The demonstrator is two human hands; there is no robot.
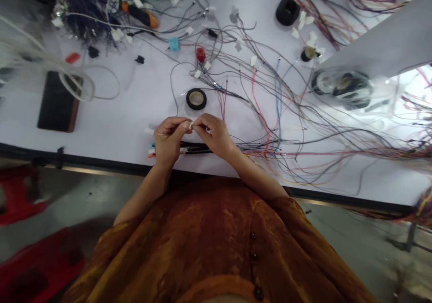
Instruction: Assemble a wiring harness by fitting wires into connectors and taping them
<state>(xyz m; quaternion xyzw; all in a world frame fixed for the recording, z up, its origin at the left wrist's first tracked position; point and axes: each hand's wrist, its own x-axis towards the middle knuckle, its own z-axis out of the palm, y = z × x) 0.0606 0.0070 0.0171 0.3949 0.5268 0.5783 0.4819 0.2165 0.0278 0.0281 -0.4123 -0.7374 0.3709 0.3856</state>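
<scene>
Near the table's front edge, my left hand (169, 140) pinches a small white connector (191, 125). The fingertips of my right hand (214, 134) are closed at the other side of the same piece, nearly meeting the left ones; whatever they grip there is too small to make out. Just beyond the fingers lies a roll of black tape (196, 99). Below my hands, a dark-sleeved wire bundle (197, 148) runs along the table edge, with its left end beside my left wrist.
Loose wires (270, 100) spread over the middle and right. A red connector (200, 54), a blue connector (174, 44) and an orange-black tool (140, 14) lie farther back. At left are a dark phone (59, 100) and a white cable (91, 97). Red stools (20, 195) stand below.
</scene>
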